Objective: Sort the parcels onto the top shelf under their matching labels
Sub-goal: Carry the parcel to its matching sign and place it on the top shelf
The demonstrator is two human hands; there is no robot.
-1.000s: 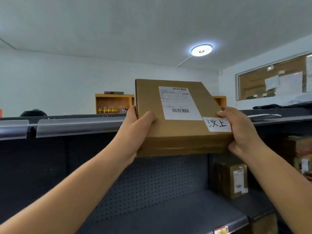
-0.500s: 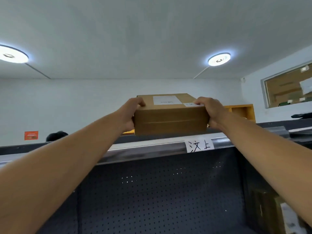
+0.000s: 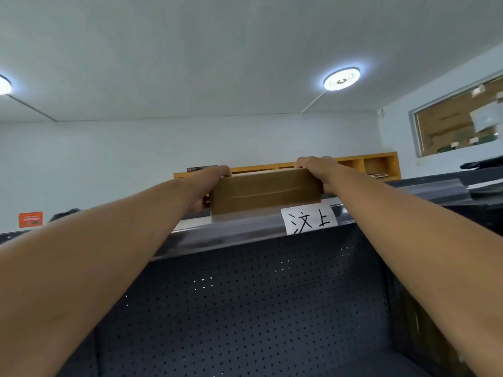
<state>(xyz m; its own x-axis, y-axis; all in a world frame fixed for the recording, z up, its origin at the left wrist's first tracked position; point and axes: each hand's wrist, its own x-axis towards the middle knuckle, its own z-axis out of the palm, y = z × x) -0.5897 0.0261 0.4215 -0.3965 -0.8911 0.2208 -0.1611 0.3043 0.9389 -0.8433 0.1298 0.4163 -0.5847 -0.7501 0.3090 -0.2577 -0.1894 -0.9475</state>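
Observation:
A flat brown cardboard parcel [image 3: 265,190] rests on the top shelf [image 3: 245,232], its taped front side facing me. It sits just above and slightly left of a white handwritten label [image 3: 309,220] stuck on the shelf's front rail. My left hand [image 3: 208,186] grips the parcel's left end. My right hand [image 3: 317,170] holds its right end, fingers over the top edge. The parcel's top face and shipping label are hidden from this low angle.
Below the shelf is a dark perforated back panel [image 3: 258,308]. A brown box edge [image 3: 424,330] shows at the lower right. Dark items [image 3: 481,165] lie on the top shelf at the far right. A yellow wooden cubby unit [image 3: 378,165] stands behind.
Both hands lifted the parcel from chest height up over the rail and lowered it onto the top shelf above the handwritten label. The view tilted upward.

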